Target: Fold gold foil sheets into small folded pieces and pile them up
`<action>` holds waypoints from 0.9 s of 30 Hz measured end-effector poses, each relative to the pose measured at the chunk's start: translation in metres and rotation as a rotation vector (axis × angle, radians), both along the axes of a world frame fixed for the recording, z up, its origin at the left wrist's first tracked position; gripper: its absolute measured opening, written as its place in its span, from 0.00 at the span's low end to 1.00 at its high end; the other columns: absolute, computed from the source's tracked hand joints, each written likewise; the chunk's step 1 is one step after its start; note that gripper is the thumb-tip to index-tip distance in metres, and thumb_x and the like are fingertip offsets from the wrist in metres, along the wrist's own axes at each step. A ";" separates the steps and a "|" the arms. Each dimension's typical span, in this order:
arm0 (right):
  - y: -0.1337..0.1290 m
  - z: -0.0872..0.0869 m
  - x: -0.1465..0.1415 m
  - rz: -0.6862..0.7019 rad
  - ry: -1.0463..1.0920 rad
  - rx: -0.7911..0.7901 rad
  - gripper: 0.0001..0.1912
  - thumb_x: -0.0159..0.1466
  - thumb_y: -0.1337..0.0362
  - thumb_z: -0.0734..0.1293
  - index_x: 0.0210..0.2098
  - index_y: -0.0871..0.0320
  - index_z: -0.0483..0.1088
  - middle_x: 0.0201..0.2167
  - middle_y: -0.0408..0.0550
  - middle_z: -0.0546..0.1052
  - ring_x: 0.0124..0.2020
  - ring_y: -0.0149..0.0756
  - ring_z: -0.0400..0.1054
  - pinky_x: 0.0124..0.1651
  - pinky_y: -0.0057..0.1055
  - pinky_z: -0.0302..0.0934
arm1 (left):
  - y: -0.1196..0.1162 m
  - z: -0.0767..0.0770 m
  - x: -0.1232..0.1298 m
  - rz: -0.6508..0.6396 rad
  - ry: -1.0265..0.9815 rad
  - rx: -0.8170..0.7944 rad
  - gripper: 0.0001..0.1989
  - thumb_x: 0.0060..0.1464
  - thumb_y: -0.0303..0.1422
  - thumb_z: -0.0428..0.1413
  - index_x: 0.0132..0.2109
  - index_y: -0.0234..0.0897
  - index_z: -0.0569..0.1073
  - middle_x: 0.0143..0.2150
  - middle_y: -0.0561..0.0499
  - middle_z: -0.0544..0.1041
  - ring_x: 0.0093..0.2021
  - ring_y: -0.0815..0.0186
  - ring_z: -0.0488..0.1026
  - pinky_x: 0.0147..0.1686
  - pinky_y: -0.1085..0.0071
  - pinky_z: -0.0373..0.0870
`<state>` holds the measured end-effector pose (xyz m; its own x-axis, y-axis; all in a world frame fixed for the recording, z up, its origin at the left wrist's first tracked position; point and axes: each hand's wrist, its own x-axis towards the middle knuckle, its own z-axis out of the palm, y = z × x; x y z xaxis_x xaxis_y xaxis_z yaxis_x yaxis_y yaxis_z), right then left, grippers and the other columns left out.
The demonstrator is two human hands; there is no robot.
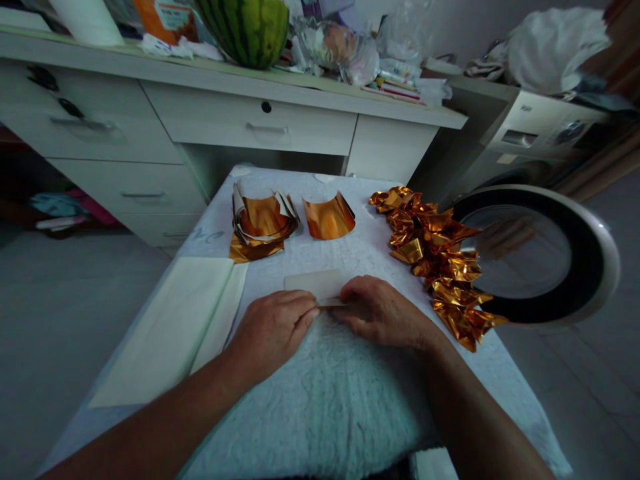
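Near the middle of the worktop (370, 260): a small pale sheet (310, 281), its near edge between the two hands and the rest lying flat beyond them, so the cloth-covered surface seems to take its weight.
Left hand (274, 327): narrow, thumb and fingers pinching the near edge of the sheet, probably to steady it.
Right hand (383, 310): curled in at the right end of the sheet; fingers hide the contact, so I cannot tell whether they grip it or merely guide it.
Gold stack (263, 217): curved foil sheets with pale edges, nested at the far left, perhaps so the shared curl holds them together.
Single foil sheet (330, 219): bowed, gold face showing, just right of the stack and apart from it; likely set there for easy reach.
Folded foil pieces (450, 263): a crinkled row along the right side, probably kept apart from the flat sheets to avoid crushing.
Long pale paper (160, 327): laid lengthwise at the left, seemingly clear of the hands' working space.
Washing machine door (597, 267): swung wide beside the worktop's right edge, beyond the folded pieces.
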<state>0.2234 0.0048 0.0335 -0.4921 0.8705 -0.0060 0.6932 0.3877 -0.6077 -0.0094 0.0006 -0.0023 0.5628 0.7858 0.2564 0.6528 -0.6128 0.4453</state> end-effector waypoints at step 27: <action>0.011 -0.031 -0.023 -0.450 -0.189 0.122 0.10 0.60 0.56 0.69 0.35 0.56 0.73 0.38 0.51 0.70 0.42 0.44 0.61 0.45 0.39 0.53 | 0.006 -0.005 0.007 0.081 -0.092 -0.112 0.12 0.60 0.22 0.48 0.43 0.37 0.75 0.39 0.50 0.70 0.40 0.63 0.71 0.41 0.66 0.69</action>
<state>0.2003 0.0154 0.0022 -0.0676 0.9962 0.0557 0.9016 0.0849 -0.4241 -0.0025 0.0070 -0.0076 0.4749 0.8540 0.2123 0.6509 -0.5033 0.5684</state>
